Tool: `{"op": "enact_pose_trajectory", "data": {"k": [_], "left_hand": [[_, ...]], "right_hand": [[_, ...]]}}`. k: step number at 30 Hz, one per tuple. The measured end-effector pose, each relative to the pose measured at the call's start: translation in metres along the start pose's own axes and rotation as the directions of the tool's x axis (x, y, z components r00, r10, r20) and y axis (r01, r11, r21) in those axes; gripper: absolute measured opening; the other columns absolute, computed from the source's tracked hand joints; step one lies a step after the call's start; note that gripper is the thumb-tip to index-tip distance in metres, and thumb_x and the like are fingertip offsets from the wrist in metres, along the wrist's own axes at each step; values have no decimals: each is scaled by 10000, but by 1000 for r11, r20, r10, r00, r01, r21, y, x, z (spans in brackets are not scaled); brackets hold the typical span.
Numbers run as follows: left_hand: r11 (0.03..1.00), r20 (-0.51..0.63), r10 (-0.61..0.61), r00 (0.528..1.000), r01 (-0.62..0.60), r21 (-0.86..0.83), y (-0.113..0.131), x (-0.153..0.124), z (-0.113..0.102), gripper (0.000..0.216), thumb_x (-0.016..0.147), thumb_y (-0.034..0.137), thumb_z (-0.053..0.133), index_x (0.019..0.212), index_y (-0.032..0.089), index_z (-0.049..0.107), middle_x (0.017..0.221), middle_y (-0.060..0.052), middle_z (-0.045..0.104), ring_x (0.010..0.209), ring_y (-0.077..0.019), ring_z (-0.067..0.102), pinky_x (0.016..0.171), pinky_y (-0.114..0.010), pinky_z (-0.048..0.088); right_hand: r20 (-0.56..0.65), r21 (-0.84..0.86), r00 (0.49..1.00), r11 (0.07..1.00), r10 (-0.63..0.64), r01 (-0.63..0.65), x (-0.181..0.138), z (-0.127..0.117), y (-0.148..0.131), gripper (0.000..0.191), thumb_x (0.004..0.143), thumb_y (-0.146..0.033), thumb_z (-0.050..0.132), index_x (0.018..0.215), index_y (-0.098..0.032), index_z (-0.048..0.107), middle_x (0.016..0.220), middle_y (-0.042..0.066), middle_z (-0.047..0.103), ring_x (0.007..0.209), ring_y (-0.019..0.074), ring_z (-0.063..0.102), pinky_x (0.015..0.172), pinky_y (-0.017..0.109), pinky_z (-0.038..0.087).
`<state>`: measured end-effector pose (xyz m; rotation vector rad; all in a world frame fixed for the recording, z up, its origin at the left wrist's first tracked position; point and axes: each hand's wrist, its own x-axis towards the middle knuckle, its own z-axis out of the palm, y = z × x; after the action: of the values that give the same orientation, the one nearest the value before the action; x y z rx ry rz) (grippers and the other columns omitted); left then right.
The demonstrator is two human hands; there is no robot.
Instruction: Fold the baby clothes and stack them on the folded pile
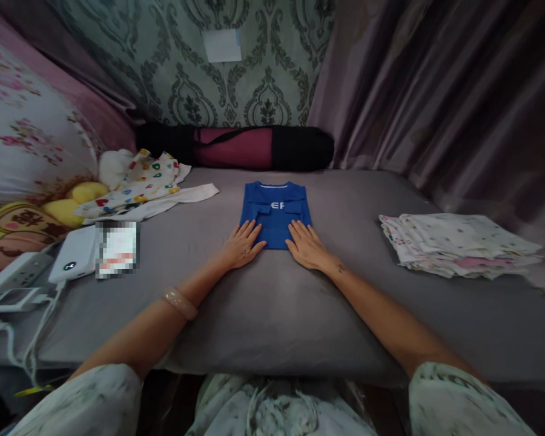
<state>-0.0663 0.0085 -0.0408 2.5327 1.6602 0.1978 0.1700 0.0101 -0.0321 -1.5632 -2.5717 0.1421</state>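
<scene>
A blue shirt (277, 233) lies folded into a small rectangle on the grey bed sheet (272, 315), its neckline facing the wall and part of some white lettering showing. Flat on its near left corner rests my left hand (243, 245), fingers stretched out. My right hand (306, 245) presses the near right corner the same way, palm down with the fingers extended. Neither hand grips anything. On the right is a stack of folded white patterned clothes (458, 245).
A colourful patterned white garment (149, 184) lies loose at the left, by a yellow plush toy (79, 197) and a floral pillow (31, 127). Nearer are a white power bank (75, 254) and a power strip (16, 275) with cables. A black and maroon bag (236, 147) lies along the wall.
</scene>
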Motion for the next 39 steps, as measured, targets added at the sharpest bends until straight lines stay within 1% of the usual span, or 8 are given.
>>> {"op": "enact_pose_trajectory", "data": {"k": [5,10,16,20,25,31,36,39], "left_hand": [[1000,-65,16,998,-15,26,2,-8,-10,655,962,533,190,1490,150,247,1566,-105,180,1449,-253,98,1170,-457,102],[1000,25,6,1000,-7,11,-2,-13,-4,652,966,519,195,1498,142,219,1562,-110,196,1444,-271,121,1162,-463,147],[1000,26,-2,1000,1,27,0,-12,-8,644,964,524,210,1497,163,228,1553,-115,221,1439,-287,148,1147,-531,146],[995,-85,85,993,-81,55,-2,-15,-6,619,967,511,227,1497,192,230,1570,-92,169,1451,-260,78,1167,-491,99],[996,33,88,996,-88,20,-7,-15,-1,605,970,511,197,1495,213,240,1560,-81,210,1444,-258,133,1159,-499,121],[978,-28,202,979,-200,68,11,-19,-9,616,967,524,206,1482,195,282,1565,-77,192,1454,-245,60,1172,-471,19],[977,87,214,973,-213,-20,13,-20,-4,583,976,508,182,1490,241,250,1560,-50,222,1450,-239,105,1166,-482,96],[965,35,263,964,-262,-28,6,-18,-7,565,970,501,262,1458,225,329,1541,-81,279,1432,-249,191,1152,-463,193]], "right_hand": [[-15,9,1000,1000,18,-18,-7,-8,3,632,967,-446,190,1492,-98,245,1560,134,164,1439,248,112,1161,466,119],[9,3,999,999,53,-53,-15,-4,4,615,970,-421,200,1484,-90,272,1551,145,203,1435,263,136,1152,468,159],[28,-6,998,999,49,-49,-15,-8,3,617,975,-431,198,1486,-93,268,1550,147,203,1433,272,143,1150,487,153],[-25,-28,1000,999,-18,17,-18,-9,-1,596,975,-429,213,1497,-144,251,1568,113,144,1440,262,99,1157,507,96],[57,-7,996,998,-66,67,-19,-8,-2,578,977,-425,200,1489,-169,282,1557,88,207,1439,245,119,1160,484,128],[44,2,989,990,-141,141,-22,-14,-16,556,981,-419,219,1487,-199,289,1569,77,156,1440,264,105,1155,526,78],[111,60,974,979,-200,194,-25,-13,-27,547,984,-403,205,1494,-218,269,1558,62,206,1436,256,132,1152,529,102],[111,84,973,977,-205,196,-25,-15,-24,532,980,-393,245,1485,-234,295,1549,59,237,1431,248,164,1152,514,131]]}}
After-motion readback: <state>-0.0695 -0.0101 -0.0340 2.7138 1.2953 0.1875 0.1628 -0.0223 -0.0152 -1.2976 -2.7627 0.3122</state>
